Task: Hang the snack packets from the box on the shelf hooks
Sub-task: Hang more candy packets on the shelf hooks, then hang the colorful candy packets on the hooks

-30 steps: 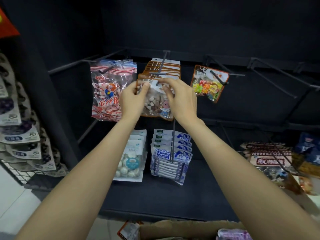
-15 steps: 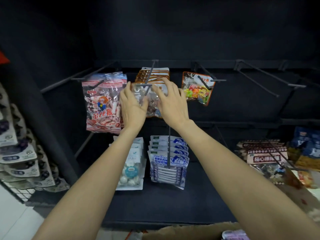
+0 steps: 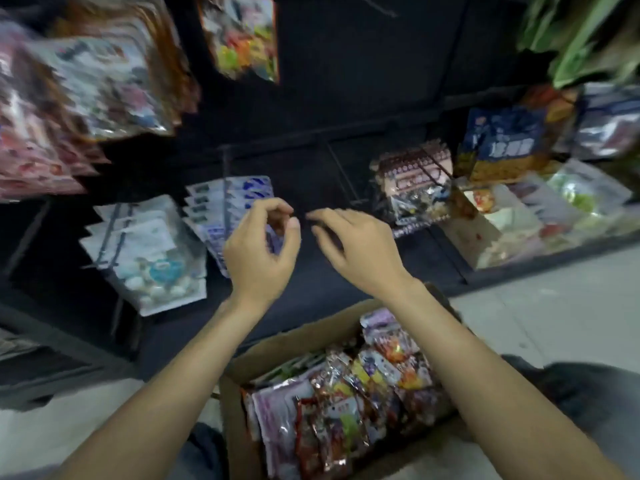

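Box: the cardboard box (image 3: 242, 403) sits nearest, low in the middle, between the two arms, and it is open on top
Packets in the box: lots of shiny snack packets (image 3: 346, 403) stand packed together inside, red, purple and orange ones; these are the ones left to hang
Left hand: the left hand (image 3: 259, 251) hangs in the air above the box with its fingers loosely curled and nothing in it
Right hand: the right hand (image 3: 360, 247) is beside it, fingers loose and a bit spread, and it holds nothing too
Step now: I think the hands are about to go down for the next packet
How to do it well: pick just one packet, pinch it near the top where the hole is, keep it flat, and slide the hole onto a hook that has the same kind
Low hooks: white packets (image 3: 149, 251) and blue and white packets (image 3: 228, 202) hang behind the hands
Top hooks: more packets (image 3: 104, 84) hang higher up, very blurry
Writing: a blue bag (image 3: 502, 147) far right has big white letters, but they are too blurry to read; the other labels are too small or smeared
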Demonstrator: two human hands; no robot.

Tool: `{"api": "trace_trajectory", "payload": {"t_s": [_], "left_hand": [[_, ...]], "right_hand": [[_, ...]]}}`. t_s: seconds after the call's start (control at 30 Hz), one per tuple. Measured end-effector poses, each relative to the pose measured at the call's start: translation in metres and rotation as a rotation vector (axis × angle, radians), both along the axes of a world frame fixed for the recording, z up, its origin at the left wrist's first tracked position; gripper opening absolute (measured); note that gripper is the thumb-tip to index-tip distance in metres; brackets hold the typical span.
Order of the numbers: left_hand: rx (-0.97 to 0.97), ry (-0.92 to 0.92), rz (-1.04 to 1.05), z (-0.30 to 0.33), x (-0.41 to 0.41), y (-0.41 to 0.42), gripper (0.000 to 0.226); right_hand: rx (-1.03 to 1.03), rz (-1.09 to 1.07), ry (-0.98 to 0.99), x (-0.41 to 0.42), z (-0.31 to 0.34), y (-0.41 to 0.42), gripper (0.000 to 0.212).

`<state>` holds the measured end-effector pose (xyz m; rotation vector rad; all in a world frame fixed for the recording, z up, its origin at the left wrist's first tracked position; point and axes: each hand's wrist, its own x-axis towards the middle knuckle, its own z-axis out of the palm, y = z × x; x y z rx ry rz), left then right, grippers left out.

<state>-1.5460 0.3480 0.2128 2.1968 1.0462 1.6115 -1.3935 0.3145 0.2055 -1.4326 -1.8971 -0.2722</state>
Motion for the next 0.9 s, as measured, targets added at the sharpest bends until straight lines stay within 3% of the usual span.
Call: {"api": "trace_trajectory", "payload": {"t_s": [0.13, 0.33, 0.5, 0.57, 0.67, 0.8, 0.9], "left_hand": [[-0.15, 0.249, -0.27, -0.069, 0.054, -0.014, 0.017], [-0.674, 0.656, -0.371, -0.21, 0.109, -0.015, 0.019], [-1.084, 0.91, -0.353, -0.306, 0.126, -0.017, 0.06], [-1.171, 0.991, -0.331, -0.333, 0.129, -0.022, 0.077], [-1.114, 1.133, -0.308, -0.354, 0.135, -0.03, 0.084], [-0.835, 1.353, -0.36, -0.37, 0.141, -0.031, 0.096], [-0.767, 1.371, -0.374, -0.371, 0.144, -0.028, 0.08]], "right_hand": [[-0.227, -0.158, 0.101, 0.059, -0.074, -0.054, 0.023], [-0.788, -0.466, 0.23, 0.117, -0.195, -0.09, 0.026], [-1.229, -0.539, 0.306, 0.133, -0.274, -0.088, 0.06], [-1.318, -0.495, 0.294, 0.136, -0.299, -0.09, 0.061], [-1.359, -0.47, 0.228, 0.142, -0.327, -0.088, 0.074], [-1.372, -0.45, 0.08, 0.15, -0.352, -0.079, 0.097], [-1.336, -0.505, 0.133, 0.149, -0.358, -0.078, 0.095]]}}
